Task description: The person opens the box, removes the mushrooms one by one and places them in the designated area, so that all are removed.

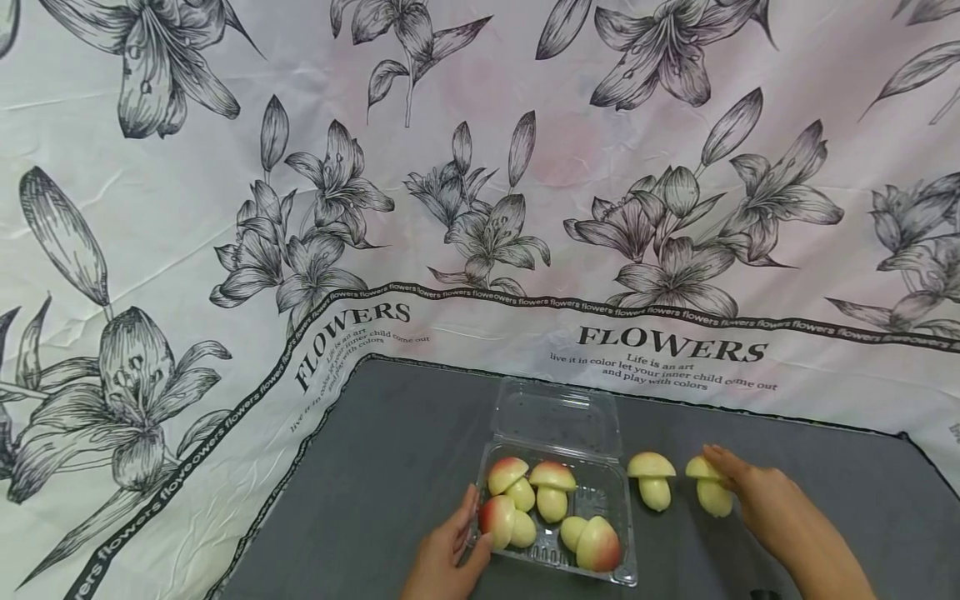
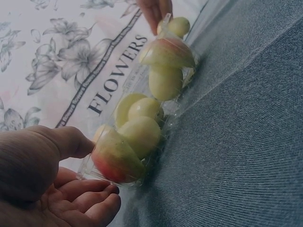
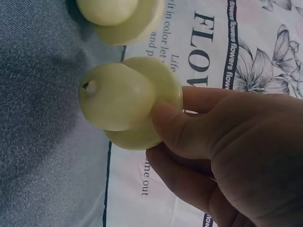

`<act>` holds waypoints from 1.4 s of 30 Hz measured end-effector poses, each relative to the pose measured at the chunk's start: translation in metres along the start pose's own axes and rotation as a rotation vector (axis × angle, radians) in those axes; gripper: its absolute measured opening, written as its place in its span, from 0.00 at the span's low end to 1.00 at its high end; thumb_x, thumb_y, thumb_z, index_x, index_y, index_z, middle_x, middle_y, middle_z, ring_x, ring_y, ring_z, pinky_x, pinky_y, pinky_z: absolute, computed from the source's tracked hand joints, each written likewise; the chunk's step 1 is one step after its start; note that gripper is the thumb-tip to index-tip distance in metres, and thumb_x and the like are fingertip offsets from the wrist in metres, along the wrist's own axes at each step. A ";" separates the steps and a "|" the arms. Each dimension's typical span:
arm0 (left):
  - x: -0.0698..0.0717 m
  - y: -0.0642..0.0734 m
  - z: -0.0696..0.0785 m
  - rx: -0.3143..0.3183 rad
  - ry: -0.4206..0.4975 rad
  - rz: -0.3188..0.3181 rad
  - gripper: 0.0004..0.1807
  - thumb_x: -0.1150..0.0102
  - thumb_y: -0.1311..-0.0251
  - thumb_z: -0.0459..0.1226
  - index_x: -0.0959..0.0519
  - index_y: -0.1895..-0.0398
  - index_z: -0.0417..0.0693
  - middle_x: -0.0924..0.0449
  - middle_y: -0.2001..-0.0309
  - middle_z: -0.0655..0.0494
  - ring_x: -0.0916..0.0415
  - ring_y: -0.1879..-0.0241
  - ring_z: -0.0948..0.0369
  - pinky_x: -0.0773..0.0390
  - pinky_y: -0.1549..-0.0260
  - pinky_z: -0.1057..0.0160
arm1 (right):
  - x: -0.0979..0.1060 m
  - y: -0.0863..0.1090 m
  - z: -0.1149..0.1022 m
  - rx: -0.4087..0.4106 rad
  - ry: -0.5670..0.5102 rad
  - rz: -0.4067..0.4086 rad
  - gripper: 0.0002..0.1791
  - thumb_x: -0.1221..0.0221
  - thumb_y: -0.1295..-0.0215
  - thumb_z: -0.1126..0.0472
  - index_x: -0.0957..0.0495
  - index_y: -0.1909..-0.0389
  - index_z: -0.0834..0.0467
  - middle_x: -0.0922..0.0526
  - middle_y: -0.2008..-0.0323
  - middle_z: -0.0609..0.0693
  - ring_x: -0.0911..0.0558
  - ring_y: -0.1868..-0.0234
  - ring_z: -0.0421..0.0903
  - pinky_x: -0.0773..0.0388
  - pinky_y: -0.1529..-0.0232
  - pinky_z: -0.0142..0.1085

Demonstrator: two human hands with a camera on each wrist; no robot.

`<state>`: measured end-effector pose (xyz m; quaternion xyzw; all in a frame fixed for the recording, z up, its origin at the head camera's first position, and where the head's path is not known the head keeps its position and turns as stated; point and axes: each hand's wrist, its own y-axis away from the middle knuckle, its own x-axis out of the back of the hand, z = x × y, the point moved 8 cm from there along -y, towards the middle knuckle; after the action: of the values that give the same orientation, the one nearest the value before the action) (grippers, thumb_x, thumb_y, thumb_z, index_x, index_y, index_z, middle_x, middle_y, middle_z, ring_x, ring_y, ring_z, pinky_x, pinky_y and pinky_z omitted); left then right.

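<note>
My left hand (image 1: pixel 447 557) holds the left side of a clear plastic box (image 1: pixel 630 546), thumb over the rim, the other fingers outside it. Inside lie several yellow mushroom-shaped pieces with reddish caps (image 1: pixel 597 543); one (image 2: pixel 116 158) is right by my left thumb. To the right of the box, my right hand (image 1: pixel 787 517) pinches another yellow mushroom-shaped piece (image 3: pixel 118 99) by its cap, between thumb and fingers. A similar piece (image 1: pixel 652 482) sits between the box and my right hand, touched by neither.
The box's clear lid (image 1: pixel 555 417) is folded back towards the wall. Grey cloth (image 1: pixel 360 483) covers the table. Behind it hangs a white sheet (image 1: pixel 480 333) printed with flowers. A small dark object (image 1: pixel 765 594) shows at the bottom edge.
</note>
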<state>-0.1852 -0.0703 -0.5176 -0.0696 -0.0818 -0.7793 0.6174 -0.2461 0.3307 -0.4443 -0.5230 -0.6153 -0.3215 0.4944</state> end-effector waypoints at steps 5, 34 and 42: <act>-0.001 0.000 0.001 -0.003 0.012 -0.003 0.41 0.39 0.22 0.44 0.44 0.19 0.30 0.39 0.23 0.29 0.39 0.25 0.34 0.26 0.33 0.40 | -0.002 -0.004 0.001 -0.017 0.012 -0.022 0.23 0.41 0.26 0.71 0.23 0.31 0.66 0.24 0.33 0.70 0.14 0.57 0.72 0.15 0.62 0.65; -0.002 0.001 0.004 -0.041 -0.007 -0.008 0.41 0.41 0.21 0.46 0.44 0.19 0.30 0.39 0.23 0.32 0.39 0.24 0.37 0.26 0.33 0.43 | -0.016 -0.011 0.011 -0.023 0.059 -0.065 0.23 0.38 0.30 0.74 0.23 0.35 0.71 0.25 0.38 0.77 0.16 0.55 0.77 0.16 0.58 0.68; -0.001 0.002 0.002 -0.041 0.002 -0.009 0.41 0.40 0.22 0.45 0.45 0.19 0.29 0.40 0.22 0.31 0.39 0.24 0.36 0.27 0.33 0.42 | -0.018 -0.009 0.011 -0.005 0.039 -0.031 0.23 0.39 0.29 0.73 0.24 0.34 0.73 0.26 0.36 0.77 0.17 0.53 0.78 0.17 0.55 0.70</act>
<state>-0.1833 -0.0696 -0.5160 -0.0813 -0.0654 -0.7837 0.6124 -0.2579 0.3323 -0.4633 -0.5084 -0.6128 -0.3408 0.4999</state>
